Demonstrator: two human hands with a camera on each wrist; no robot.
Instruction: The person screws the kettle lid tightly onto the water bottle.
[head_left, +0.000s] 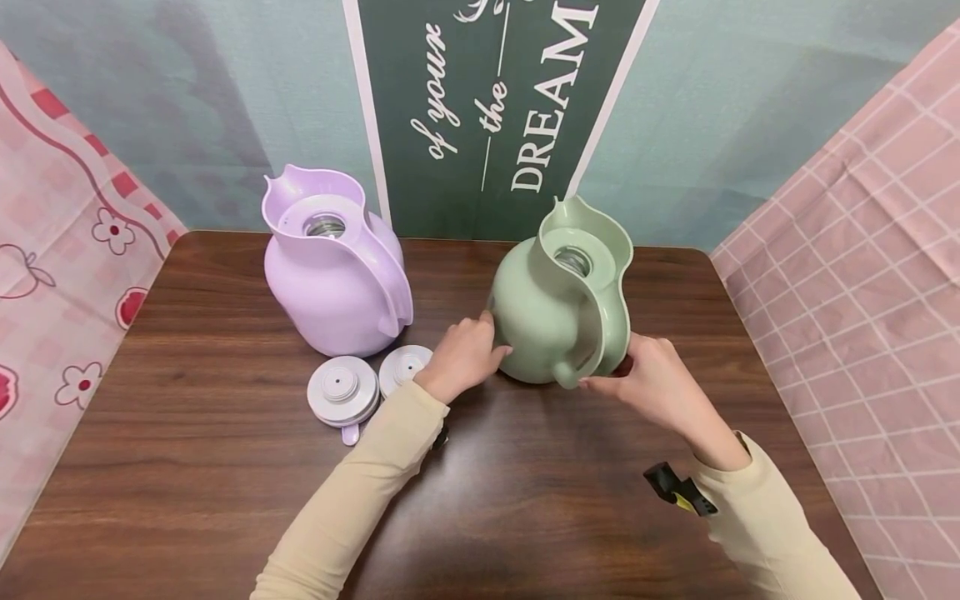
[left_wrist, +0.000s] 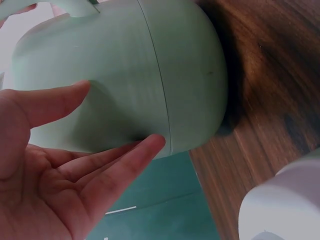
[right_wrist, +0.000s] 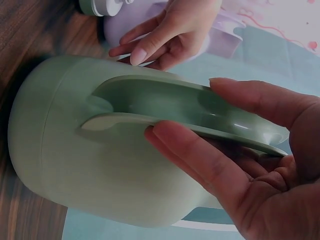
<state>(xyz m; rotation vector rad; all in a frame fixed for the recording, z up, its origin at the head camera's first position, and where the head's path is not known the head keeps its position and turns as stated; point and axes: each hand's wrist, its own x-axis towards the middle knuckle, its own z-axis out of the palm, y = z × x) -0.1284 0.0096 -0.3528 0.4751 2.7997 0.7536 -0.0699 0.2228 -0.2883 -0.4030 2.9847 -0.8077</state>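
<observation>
A pale green thermos jug (head_left: pixel 540 308), its lid off and its neck exposed, stands on the right side of the table. My left hand (head_left: pixel 467 354) is at the jug's left side; in the left wrist view its fingers (left_wrist: pixel 125 170) extend fairly straight along the green wall. At the handle (right_wrist: pixel 165 107) is my right hand (head_left: pixel 663 379), thumb on one edge and fingers on the other, pinching it. A lilac thermos jug (head_left: pixel 337 292) of the same shape, also lidless, stands to the left. Two lids, one lilac-edged (head_left: pixel 342 392) and one partly behind my left wrist (head_left: pixel 405 367), lie in front of it.
The brown wooden table (head_left: pixel 225 483) ends at a blue-green backdrop (head_left: pixel 465 200) with white lettering on a dark panel. A patterned pink cloth (head_left: pixel 75 292) borders the left side, a pink checked cloth (head_left: pixel 862 250) the right.
</observation>
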